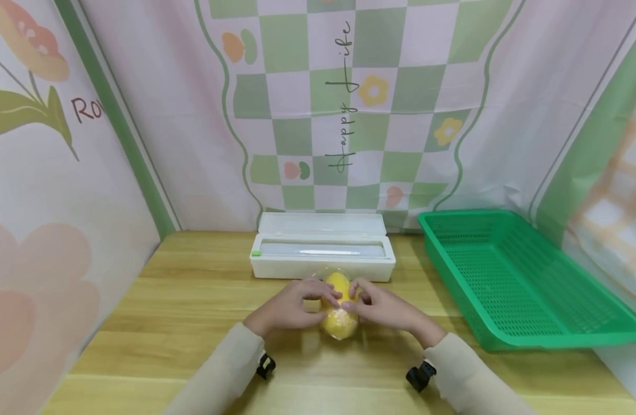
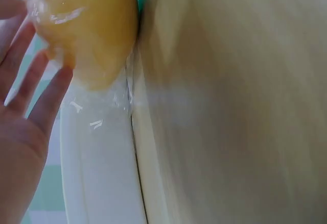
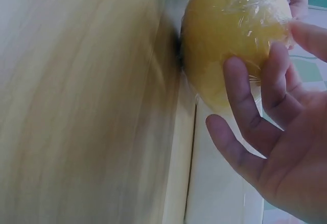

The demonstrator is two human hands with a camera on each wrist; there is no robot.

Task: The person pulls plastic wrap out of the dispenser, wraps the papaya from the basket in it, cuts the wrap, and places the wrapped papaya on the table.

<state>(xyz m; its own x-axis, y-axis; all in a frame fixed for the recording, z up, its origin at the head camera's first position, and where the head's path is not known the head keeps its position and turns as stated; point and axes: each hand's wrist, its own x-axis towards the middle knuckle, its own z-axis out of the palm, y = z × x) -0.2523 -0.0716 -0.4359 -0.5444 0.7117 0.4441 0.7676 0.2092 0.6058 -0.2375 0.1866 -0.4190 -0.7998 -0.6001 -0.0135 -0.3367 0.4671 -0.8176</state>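
Observation:
A yellow oval fruit [image 1: 340, 327] wrapped in clear plastic film lies on the table between the two hands, its long side running away from the body. My left hand [image 1: 297, 304] holds it from the left, fingers bent over its top. From the other side my right hand [image 1: 381, 305] holds it, thumb on top at the film. In the right wrist view, curved fingers [image 3: 240, 89] lie along the wrapped side. Loose film [image 2: 110, 99] sticks out past the fruit's end in the left wrist view.
Just behind the fruit stands a white cling film dispenser [image 1: 323, 270], its lid [image 1: 323, 223] raised and a film roll [image 1: 323, 250] inside. A green plastic basket [image 1: 452, 282] stands at the right on the wooden table [image 1: 193, 288]. Patterned cloth [image 1: 328, 115] hangs behind.

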